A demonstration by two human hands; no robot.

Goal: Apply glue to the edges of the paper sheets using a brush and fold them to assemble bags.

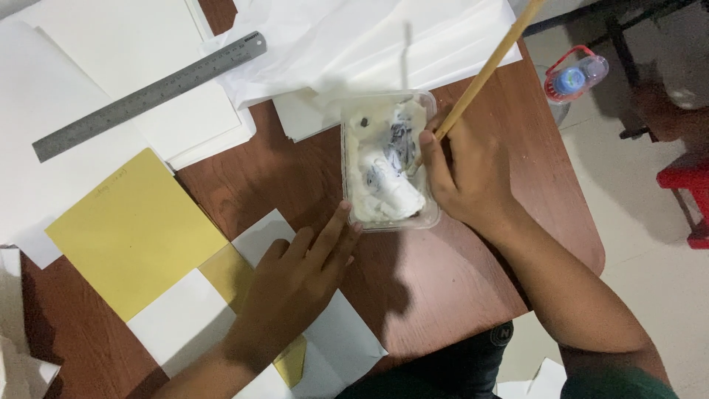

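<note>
While right hand (473, 174) grips one stick (484, 77) in one tub (389, 159), left hand (299, 284) flat, released.

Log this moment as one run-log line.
right hand: holds wooden stick in clear plastic tub of white paste | left hand: flat on folded white paper, fingertips at tub

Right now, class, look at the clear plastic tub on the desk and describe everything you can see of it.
The clear plastic tub is a shallow rectangular container with rounded corners, standing upright on the brown wooden table. It holds thick white paste streaked with dark grey. The right hand rests against its right side and dips a long wooden stick into the paste. The left hand lies flat on folded paper, its fingertips touching the tub's lower left corner. White paper sheets lie just behind the tub.
</note>
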